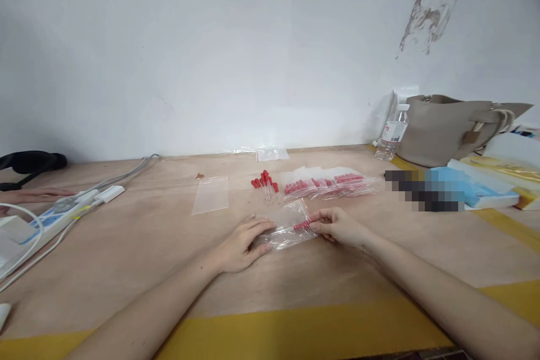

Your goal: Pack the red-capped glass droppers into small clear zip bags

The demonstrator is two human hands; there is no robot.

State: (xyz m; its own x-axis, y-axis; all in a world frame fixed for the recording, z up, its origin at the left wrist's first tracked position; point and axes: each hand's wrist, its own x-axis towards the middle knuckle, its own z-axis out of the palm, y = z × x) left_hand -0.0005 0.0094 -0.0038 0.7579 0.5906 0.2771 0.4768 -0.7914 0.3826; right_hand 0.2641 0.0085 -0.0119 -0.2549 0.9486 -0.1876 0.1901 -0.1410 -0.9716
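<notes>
My left hand [244, 243] lies flat on the left end of a clear plastic zip bag [289, 219] on the wooden table [147, 247], pressing it down. At the bag's right edge, my right hand [337, 226] pinches a small dropper with a red bulb [301, 225]. Just behind the bag lie several loose red-bulb droppers [265, 183]. To their right is a row of filled clear bags [331, 184] with red droppers inside.
An empty clear bag [211, 194] lies at left, another [272, 153] by the wall. A power strip with cables [63, 211] sits far left. A water bottle [393, 132], beige handbag [447, 129] and blue packs [468, 188] stand right. Yellow tape [295, 332] lines the near edge.
</notes>
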